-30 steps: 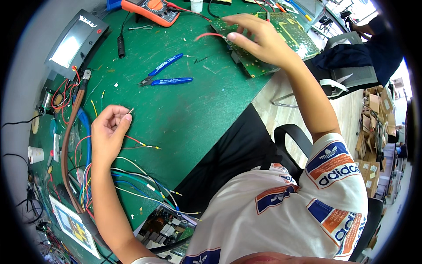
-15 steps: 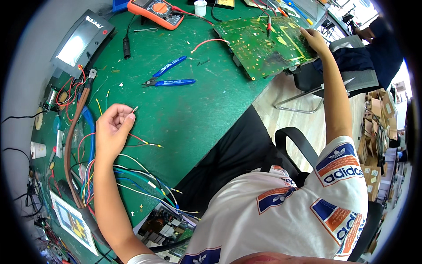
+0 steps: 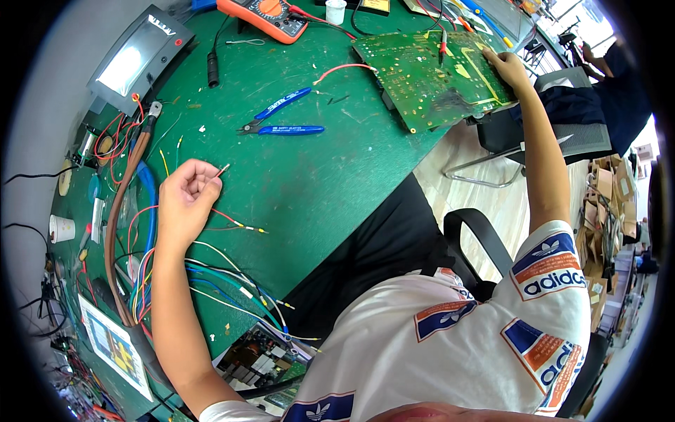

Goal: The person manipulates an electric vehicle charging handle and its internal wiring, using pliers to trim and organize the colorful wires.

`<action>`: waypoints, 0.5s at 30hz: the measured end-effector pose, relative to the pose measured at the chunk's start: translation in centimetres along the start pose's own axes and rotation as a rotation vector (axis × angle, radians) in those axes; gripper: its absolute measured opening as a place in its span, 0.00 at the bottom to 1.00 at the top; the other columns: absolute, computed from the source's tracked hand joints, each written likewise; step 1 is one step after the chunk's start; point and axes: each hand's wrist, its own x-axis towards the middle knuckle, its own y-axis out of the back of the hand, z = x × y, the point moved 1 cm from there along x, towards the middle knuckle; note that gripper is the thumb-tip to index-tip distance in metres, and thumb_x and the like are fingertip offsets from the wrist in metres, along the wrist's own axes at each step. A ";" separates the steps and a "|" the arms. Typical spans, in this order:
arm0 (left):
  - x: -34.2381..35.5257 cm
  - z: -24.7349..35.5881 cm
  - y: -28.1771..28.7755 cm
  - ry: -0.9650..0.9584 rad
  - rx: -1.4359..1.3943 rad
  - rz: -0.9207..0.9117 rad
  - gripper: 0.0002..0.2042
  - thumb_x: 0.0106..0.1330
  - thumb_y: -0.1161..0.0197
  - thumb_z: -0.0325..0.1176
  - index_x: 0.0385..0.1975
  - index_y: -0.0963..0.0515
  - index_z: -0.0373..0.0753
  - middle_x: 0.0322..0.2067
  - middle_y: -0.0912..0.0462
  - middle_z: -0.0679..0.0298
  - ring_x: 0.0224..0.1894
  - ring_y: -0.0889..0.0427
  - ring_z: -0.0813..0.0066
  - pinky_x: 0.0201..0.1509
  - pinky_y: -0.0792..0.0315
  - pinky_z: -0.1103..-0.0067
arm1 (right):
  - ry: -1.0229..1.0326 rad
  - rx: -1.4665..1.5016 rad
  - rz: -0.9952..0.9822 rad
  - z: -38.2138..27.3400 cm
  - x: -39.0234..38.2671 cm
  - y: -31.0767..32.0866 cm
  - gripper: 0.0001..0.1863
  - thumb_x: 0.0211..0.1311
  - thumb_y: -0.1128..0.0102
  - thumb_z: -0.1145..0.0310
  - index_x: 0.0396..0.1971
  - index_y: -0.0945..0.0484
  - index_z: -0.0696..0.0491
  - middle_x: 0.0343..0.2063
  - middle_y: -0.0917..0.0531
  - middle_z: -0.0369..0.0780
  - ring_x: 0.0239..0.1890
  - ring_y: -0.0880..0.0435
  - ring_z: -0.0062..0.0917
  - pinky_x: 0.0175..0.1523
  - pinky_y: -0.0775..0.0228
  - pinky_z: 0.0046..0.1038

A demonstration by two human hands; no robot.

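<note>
My left hand (image 3: pixel 188 204) is closed in a pinch above the left part of the green table, on a thin wire (image 3: pixel 223 170) whose bare metallic tip sticks out past the fingertips. My right hand (image 3: pixel 508 69) grips the far right edge of a green circuit board (image 3: pixel 429 77), which reaches over the table edge. A dark smudge marks the board's near part. One red probe (image 3: pixel 443 49) stands against the board, and a pink wire (image 3: pixel 341 68) runs off its left side. Blue-handled cutters (image 3: pixel 292 131) lie with handles spread between my hands.
An orange multimeter (image 3: pixel 271 15) and a white cup (image 3: pixel 335 11) are at the back. Far left stands a grey instrument (image 3: pixel 140 60). A bundle of coloured wires (image 3: pixel 232 278) spreads beside my left forearm. Another person (image 3: pixel 612 98) is near a chair at right.
The view has shifted slightly, so table things sit a little further right. My left hand keeps its pinch on the wire; my right hand stays on the board.
</note>
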 end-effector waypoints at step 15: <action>0.1 0.1 0.4 0.046 -0.081 -0.015 0.03 0.65 0.39 0.21 0.36 0.23 0.33 0.26 0.23 0.73 0.25 0.28 0.92 0.28 0.36 0.89 | 0.207 0.082 0.056 -6.4 -8.1 -0.5 0.40 0.55 0.36 0.34 0.28 0.17 0.66 0.21 0.16 0.48 0.27 0.14 0.34 0.38 0.24 0.34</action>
